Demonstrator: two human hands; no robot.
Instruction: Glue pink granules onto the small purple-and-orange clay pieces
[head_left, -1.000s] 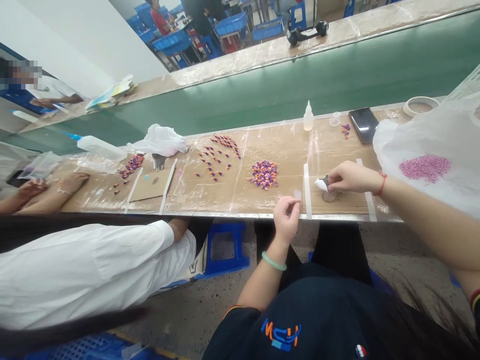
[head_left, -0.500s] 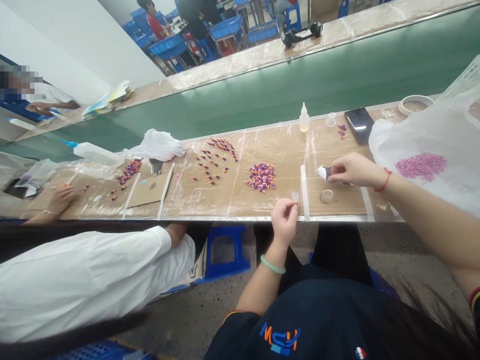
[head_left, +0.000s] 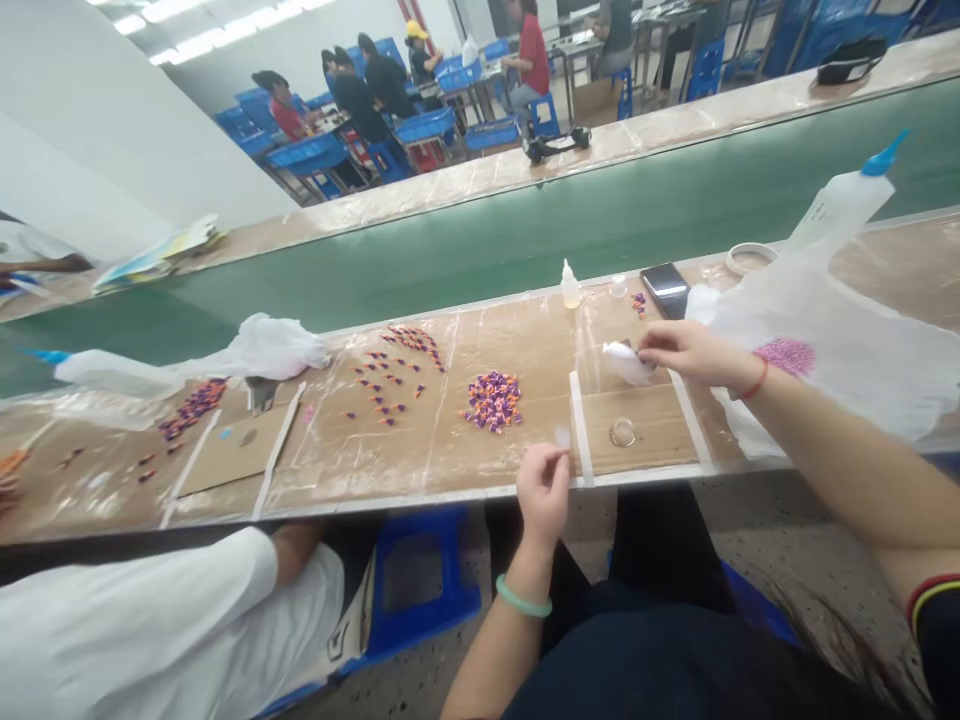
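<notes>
My left hand (head_left: 544, 490) is closed in a pinch at the table's front edge. A small translucent whitish piece (head_left: 562, 436) shows at its fingertips. My right hand (head_left: 679, 352) is closed on a soft white piece with a grey part (head_left: 628, 360), perhaps cloth or tissue, held above the cardboard. Below it sits a small round clear dish (head_left: 622, 432). Left of my left hand lies a heap of small purple and orange pieces (head_left: 493, 402). Farther left, similar pieces (head_left: 390, 380) are spread out in loose rows.
A small dropper bottle (head_left: 570, 285), a black phone (head_left: 666, 290) and a tape roll (head_left: 750, 259) stand along the back. At right, pink grains (head_left: 786, 356) lie on white plastic beside a large blue-tipped bottle (head_left: 844, 205). A co-worker's white sleeve (head_left: 217, 570) is close on my left.
The view has shifted, bringing more of the right-hand table and the blue-tipped bottle into sight. The white piece in my right hand appears more spread out. My left hand keeps its pinch.
</notes>
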